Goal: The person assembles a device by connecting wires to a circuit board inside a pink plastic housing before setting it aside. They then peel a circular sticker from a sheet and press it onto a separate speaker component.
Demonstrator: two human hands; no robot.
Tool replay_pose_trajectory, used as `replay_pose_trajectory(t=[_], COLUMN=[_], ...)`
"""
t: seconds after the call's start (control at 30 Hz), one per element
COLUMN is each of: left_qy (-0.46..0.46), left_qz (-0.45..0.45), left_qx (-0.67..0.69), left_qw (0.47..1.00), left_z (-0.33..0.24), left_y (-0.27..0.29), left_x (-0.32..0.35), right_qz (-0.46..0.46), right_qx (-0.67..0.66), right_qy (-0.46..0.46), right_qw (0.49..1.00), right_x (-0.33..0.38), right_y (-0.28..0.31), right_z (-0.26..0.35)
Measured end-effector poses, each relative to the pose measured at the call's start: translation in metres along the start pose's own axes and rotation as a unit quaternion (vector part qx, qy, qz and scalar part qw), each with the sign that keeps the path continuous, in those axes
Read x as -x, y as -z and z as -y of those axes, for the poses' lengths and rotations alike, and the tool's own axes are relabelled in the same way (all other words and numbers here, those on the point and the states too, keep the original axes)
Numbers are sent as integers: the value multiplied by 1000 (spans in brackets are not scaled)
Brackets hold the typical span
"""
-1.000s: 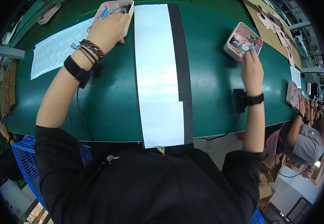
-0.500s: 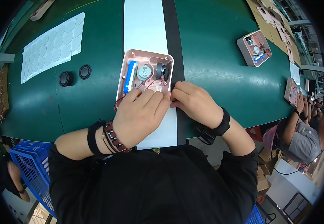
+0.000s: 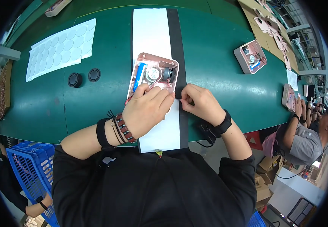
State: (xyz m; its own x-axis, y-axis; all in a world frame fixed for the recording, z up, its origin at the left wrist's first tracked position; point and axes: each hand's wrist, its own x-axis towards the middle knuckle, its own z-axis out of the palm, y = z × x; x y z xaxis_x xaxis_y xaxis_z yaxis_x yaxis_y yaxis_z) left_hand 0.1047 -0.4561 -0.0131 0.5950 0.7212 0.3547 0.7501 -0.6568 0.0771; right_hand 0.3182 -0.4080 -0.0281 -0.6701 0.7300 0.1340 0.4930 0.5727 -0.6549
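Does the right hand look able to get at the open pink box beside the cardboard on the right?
Probably yes: nothing shows on the green tabletop between the right hand and that pink box, and the right arm looks bent, which should leave some reach.

The housing [image 3: 154, 59] is pale pink, with a bright blue cylinder [image 3: 139, 77], a silvery disc [image 3: 153, 74] and a black round part [image 3: 167, 73] inside. Wires [image 3: 128, 100] show red. The counter [image 3: 217, 72] is deep green, crossed by a white strip [image 3: 150, 30] edged in black. Rows of outlined circles pattern the white sheet [image 3: 58, 49]; the basket [image 3: 50, 153] is vivid blue, the bracelet [image 3: 123, 128] dark red and black.
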Motion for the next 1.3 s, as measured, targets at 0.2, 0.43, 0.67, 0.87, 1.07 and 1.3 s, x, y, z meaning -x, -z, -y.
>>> replay_pose_trajectory(t=[0.2, 0.43, 0.67, 0.87, 1.07, 1.3], left_qy=[103, 154, 129, 221, 154, 113], left_qz=[-25, 12, 36, -30, 48, 62], left_qx=[214, 479, 390, 365, 275, 258], left_qw=[971, 864, 911, 904, 948, 957], left_z=[-3, -3, 3, 30, 56, 62], left_y=[39, 43, 53, 61, 32, 32], left_x=[0, 11, 17, 3, -10, -2], right_qz=[-214, -204, -175, -204, -170, -50], right_qx=[200, 228, 62, 47, 43, -63], right_qy=[131, 317, 189, 273, 139, 45], right_qw=[947, 898, 964, 939, 975, 996], right_x=[10, 5, 2, -5, -50, -49], right_y=[21, -3, -5, 14, -6, -9], right_z=[48, 75, 71, 67, 34, 30])
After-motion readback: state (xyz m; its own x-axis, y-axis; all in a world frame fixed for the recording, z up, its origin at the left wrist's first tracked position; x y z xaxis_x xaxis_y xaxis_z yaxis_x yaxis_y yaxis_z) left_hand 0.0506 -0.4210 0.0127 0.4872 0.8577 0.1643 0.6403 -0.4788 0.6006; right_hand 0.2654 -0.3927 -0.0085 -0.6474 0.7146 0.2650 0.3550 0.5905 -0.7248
